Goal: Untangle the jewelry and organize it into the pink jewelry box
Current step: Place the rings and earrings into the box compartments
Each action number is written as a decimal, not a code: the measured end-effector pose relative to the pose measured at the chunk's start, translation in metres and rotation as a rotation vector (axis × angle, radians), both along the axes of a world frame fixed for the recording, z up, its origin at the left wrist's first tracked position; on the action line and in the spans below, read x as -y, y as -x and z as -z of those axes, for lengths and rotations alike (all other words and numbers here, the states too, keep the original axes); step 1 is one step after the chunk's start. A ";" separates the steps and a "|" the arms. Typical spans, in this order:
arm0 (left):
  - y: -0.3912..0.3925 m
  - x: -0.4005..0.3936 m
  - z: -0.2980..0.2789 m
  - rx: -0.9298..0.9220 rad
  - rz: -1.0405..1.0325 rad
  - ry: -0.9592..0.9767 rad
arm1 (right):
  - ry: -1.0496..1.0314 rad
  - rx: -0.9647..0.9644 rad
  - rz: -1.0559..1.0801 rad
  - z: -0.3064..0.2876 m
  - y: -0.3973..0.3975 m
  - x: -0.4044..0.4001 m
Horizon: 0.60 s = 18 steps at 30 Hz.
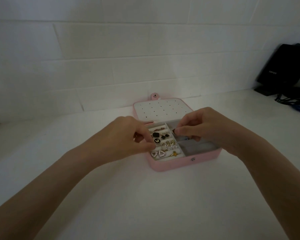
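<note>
The pink jewelry box (180,164) lies open on the white surface, its white lid (161,109) with small holes tilted back toward the wall. Its left padded rows hold black earrings (157,135), sparkly gold pieces (170,146), white triangular earrings (157,153) and a small gold piece (175,154). My left hand (128,135) hovers over the left rows, fingertips pinched near the black earrings. My right hand (203,126) is over the right compartments, fingers pinched on a small dark piece (173,131). The lower right grey compartment (197,148) shows bare lining.
A white tiled wall stands right behind the box. A black device (284,68) on a stand with dark cables (291,101) sits at the far right corner of the surface.
</note>
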<state>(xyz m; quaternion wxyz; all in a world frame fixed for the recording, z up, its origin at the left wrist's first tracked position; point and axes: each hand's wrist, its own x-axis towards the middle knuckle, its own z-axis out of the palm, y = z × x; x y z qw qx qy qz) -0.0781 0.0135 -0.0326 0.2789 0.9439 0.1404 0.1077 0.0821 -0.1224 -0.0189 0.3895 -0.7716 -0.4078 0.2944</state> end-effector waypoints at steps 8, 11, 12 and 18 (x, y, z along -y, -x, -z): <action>-0.003 -0.002 0.002 -0.027 0.040 0.025 | -0.008 -0.005 0.034 -0.001 -0.002 -0.002; -0.002 -0.004 0.000 -0.023 0.047 0.013 | 0.002 0.008 0.045 -0.002 -0.002 -0.002; -0.001 -0.006 0.000 0.007 0.029 0.021 | -0.002 0.004 0.055 -0.002 -0.003 -0.001; -0.010 -0.014 0.001 0.262 -0.106 0.136 | -0.015 -0.126 0.020 -0.003 0.002 -0.004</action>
